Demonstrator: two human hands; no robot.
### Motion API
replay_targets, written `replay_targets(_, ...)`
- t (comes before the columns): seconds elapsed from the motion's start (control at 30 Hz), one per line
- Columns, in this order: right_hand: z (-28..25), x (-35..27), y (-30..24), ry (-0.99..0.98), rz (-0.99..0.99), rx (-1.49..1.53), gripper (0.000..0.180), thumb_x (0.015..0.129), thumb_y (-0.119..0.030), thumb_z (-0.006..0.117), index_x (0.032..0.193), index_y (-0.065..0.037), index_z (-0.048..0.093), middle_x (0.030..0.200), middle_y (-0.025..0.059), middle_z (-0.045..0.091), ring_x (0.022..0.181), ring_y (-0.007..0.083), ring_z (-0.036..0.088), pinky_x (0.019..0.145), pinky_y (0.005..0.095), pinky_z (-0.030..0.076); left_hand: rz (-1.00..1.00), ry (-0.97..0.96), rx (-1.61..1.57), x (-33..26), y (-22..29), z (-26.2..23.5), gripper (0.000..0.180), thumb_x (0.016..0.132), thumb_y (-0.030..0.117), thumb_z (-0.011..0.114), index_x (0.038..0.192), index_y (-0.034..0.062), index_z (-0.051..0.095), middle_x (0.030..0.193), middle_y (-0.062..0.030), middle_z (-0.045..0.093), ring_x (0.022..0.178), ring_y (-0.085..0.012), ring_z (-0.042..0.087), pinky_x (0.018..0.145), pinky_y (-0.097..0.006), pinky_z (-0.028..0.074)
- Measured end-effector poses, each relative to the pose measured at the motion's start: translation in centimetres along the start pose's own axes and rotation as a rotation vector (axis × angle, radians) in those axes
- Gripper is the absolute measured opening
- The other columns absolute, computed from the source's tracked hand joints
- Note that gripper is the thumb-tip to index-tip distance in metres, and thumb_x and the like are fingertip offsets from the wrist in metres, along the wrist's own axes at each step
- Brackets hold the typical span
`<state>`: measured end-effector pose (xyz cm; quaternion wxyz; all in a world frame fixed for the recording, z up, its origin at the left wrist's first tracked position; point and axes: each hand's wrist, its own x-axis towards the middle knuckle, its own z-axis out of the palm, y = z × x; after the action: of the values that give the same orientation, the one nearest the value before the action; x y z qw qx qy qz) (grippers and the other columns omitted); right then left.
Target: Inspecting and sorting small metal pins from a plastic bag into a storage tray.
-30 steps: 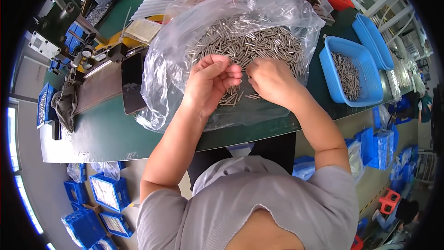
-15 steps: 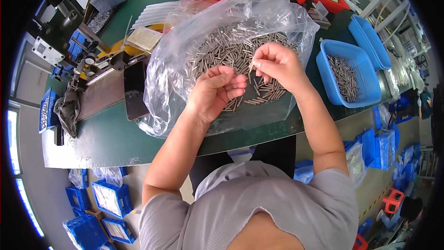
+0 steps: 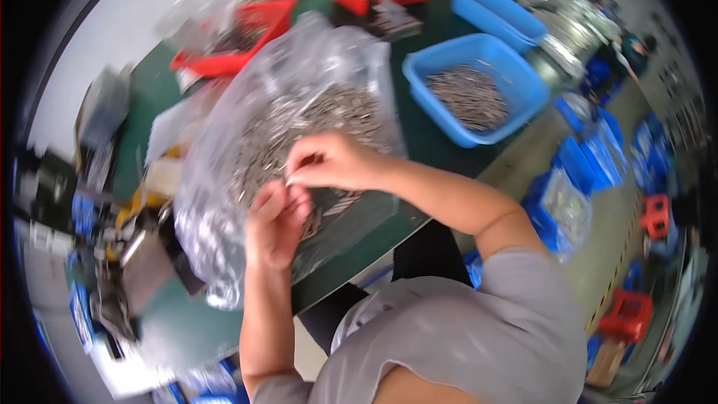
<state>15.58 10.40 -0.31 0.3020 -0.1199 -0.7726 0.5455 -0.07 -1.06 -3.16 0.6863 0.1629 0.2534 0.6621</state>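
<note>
Left of centre, over metal pins (image 3: 345, 110), my left hand (image 3: 275, 218) and right hand (image 3: 336, 163), fingertips bunched, needed steadiness, any hold too blurred to tell.

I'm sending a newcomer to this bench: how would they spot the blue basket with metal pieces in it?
On the green table, look just right of the clear plastic bag. A blue basket sits there. Its visible heap of slim metal pieces sets it apart from the narrower-looking container behind.
</note>
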Motion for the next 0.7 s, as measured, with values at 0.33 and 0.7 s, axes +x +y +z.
replay_targets(0.33, -0.6, -0.8, -2.1, -0.048, 0.198, 0.172, 0.015, 0.079, -0.016, 0.065, 0.08, -0.002, 0.062, 0.071, 0.0028, 0.065, 0.066, 0.0079, 0.058, 0.059, 0.0239, 0.044, 0.154, 0.031, 0.28, 0.2, -0.2, 1.6, 0.008, 0.089, 0.009, 0.054, 0.092, 0.002, 0.056, 0.081, -0.0119, 0.061, 0.073, -0.0183, 0.061, 0.065, -0.026, 0.053)
replay_targets(0.7, -2.2, 0.4, -0.8, 0.318, 0.343, 1.021, 0.008, 0.079, -0.006, 0.052, 0.079, 0.002, 0.052, 0.078, 0.0137, 0.057, 0.074, 0.0279, 0.062, 0.066, 0.0432, 0.056, 0.223, 0.085, 0.302, 0.0, 0.3, 1.2, 0.008, 0.089, 0.008, 0.052, 0.091, 0.0025, 0.057, 0.083, -0.0134, 0.062, 0.074, -0.02, 0.06, 0.064, -0.028, 0.051)
